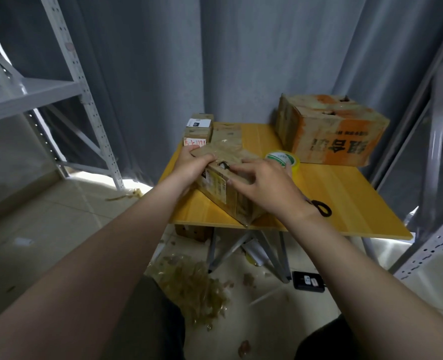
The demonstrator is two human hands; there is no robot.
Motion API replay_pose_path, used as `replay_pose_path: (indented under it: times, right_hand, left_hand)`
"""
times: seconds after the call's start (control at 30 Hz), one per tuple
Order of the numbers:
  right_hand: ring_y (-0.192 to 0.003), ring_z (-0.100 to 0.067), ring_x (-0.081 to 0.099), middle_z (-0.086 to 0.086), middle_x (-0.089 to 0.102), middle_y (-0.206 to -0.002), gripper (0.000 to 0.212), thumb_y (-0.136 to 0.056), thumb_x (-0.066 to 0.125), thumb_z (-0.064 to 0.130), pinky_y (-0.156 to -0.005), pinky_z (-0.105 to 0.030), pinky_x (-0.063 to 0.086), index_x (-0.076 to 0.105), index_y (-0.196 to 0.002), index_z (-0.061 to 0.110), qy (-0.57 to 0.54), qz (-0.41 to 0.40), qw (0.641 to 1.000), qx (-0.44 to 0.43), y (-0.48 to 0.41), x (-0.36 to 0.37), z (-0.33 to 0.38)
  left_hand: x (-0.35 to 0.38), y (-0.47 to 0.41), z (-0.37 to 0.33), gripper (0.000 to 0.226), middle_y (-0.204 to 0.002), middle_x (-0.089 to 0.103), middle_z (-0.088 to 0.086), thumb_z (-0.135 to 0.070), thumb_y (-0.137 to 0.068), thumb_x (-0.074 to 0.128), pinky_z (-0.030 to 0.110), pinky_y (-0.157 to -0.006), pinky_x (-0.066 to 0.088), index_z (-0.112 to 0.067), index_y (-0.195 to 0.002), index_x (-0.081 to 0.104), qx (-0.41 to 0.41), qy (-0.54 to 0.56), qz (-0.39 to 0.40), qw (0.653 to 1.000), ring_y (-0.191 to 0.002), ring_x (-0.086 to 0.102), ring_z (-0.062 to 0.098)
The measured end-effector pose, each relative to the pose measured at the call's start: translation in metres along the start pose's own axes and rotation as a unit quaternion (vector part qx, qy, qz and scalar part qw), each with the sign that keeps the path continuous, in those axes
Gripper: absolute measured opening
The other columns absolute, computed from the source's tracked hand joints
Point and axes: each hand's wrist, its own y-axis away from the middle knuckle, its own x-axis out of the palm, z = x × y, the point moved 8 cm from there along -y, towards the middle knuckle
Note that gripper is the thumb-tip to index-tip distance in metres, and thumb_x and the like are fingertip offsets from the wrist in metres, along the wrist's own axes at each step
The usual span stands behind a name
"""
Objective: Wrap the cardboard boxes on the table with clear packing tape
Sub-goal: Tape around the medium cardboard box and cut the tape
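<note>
While the left hand (192, 165) grips the far end of a box (220, 188) with its fingers curled over the top edge, the right hand (264, 183) lies on top of the box with its fingers spread and pressing down. It holds nothing. The box sits at the near left part of the yellow table (345, 193), and one corner sticks out over the edge. A tape roll (284, 157) stands just behind the right hand. A big box (332, 131) with orange print is at the far right corner. Some small boxes (199, 128) are stacked at the far left. Crumpled tape scraps (189, 284) lie on the floor.
</note>
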Motion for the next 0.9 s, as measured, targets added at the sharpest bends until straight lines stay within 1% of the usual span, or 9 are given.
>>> replay_pose_path:
  times: [0.07,0.2,0.3,0.37,0.43,0.57,0.77,0.83,0.9]
  right_hand:
    - [-0.142,-0.027,0.042,0.01,0.057,-0.15,0.043,-0.094,0.057,0.065,-0.117,-0.071,0.018,0.063,-0.134,0.051,0.013,-0.001,1.0,-0.007,-0.0005,-0.0004,0.0028]
    - [-0.144,-0.033,0.035,0.013,0.046,-0.156,0.041,-0.098,0.049,0.065,-0.115,-0.07,0.021,0.058,-0.137,0.056,0.036,0.033,0.999,-0.001,-0.0004,0.0038,0.0042]
    - [-0.14,-0.036,0.036,0.013,0.045,-0.154,0.041,-0.099,0.045,0.066,-0.113,-0.067,0.024,0.056,-0.138,0.058,0.041,0.042,0.998,0.004,-0.0013,0.0048,0.0047]
    - [-0.137,-0.037,0.037,0.013,0.044,-0.152,0.041,-0.099,0.044,0.066,-0.111,-0.064,0.027,0.057,-0.138,0.058,0.042,0.043,0.998,0.011,-0.0025,0.0041,0.0053]
    - [-0.135,-0.038,0.037,0.012,0.044,-0.151,0.041,-0.099,0.044,0.065,-0.109,-0.062,0.028,0.056,-0.138,0.058,0.046,0.044,0.998,0.013,-0.0023,0.0042,0.0063]
    - [-0.136,-0.039,0.036,0.011,0.044,-0.151,0.042,-0.1,0.043,0.065,-0.11,-0.063,0.026,0.055,-0.139,0.058,0.043,0.044,0.998,0.014,-0.001,0.0031,0.007]
    - [-0.137,-0.038,0.034,0.011,0.044,-0.152,0.04,-0.099,0.043,0.066,-0.115,-0.061,0.019,0.055,-0.137,0.06,0.029,0.036,0.999,0.017,0.0005,0.006,0.0045]
    - [-0.139,-0.037,0.033,0.011,0.043,-0.153,0.04,-0.099,0.043,0.067,-0.117,-0.062,0.017,0.055,-0.137,0.061,0.027,0.035,0.999,0.018,0.0004,0.0063,0.0031]
    - [-0.141,-0.036,0.031,0.011,0.042,-0.155,0.041,-0.099,0.043,0.068,-0.119,-0.063,0.014,0.055,-0.137,0.06,0.026,0.038,0.999,0.018,-0.0002,0.0063,0.0021]
  left_hand:
    - [0.0019,-0.0008,0.0024,0.069,-0.121,0.056,0.002,-0.031,-0.09,0.078,0.035,-0.09,0.053,-0.02,-0.148,0.042,-0.02,0.006,0.003,1.0,-0.102,0.06,0.021]
    - [0.0026,-0.001,0.0038,0.069,-0.11,0.055,-0.004,-0.035,-0.091,0.076,0.036,-0.076,0.053,-0.024,-0.148,0.038,-0.037,-0.001,0.008,0.999,-0.086,0.056,0.012]
    - [0.0043,-0.0001,0.0062,0.067,-0.106,0.055,-0.008,-0.041,-0.093,0.072,0.044,-0.084,0.058,-0.031,-0.148,0.034,-0.051,-0.016,0.018,0.998,-0.091,0.056,0.015]
    - [0.0056,0.0014,0.0073,0.07,-0.12,0.056,-0.002,-0.045,-0.091,0.072,0.05,-0.09,0.058,-0.034,-0.148,0.033,-0.059,-0.024,0.016,0.998,-0.099,0.059,0.021]
    - [0.0074,0.0018,0.0086,0.077,-0.137,0.05,0.003,-0.049,-0.087,0.076,0.051,-0.089,0.058,-0.034,-0.147,0.031,-0.063,-0.031,0.008,0.998,-0.114,0.057,0.028]
    - [0.0078,0.0022,0.0066,0.092,-0.144,0.047,0.004,-0.049,-0.078,0.085,0.051,-0.088,0.058,-0.033,-0.149,0.029,-0.065,-0.053,0.007,0.996,-0.121,0.054,0.03]
    - [0.0092,0.004,0.0072,0.101,-0.131,0.05,0.0,-0.048,-0.072,0.091,0.054,-0.09,0.059,-0.034,-0.149,0.026,-0.084,-0.06,0.026,0.994,-0.116,0.055,0.027]
    - [0.009,0.0053,0.0081,0.095,-0.123,0.054,-0.002,-0.052,-0.077,0.086,0.054,-0.092,0.058,-0.035,-0.149,0.026,-0.096,-0.034,0.029,0.994,-0.108,0.058,0.024]
    - [0.0081,0.0056,0.0097,0.079,-0.116,0.056,-0.003,-0.05,-0.087,0.077,0.052,-0.092,0.058,-0.035,-0.148,0.029,-0.107,-0.008,0.026,0.994,-0.097,0.058,0.02]
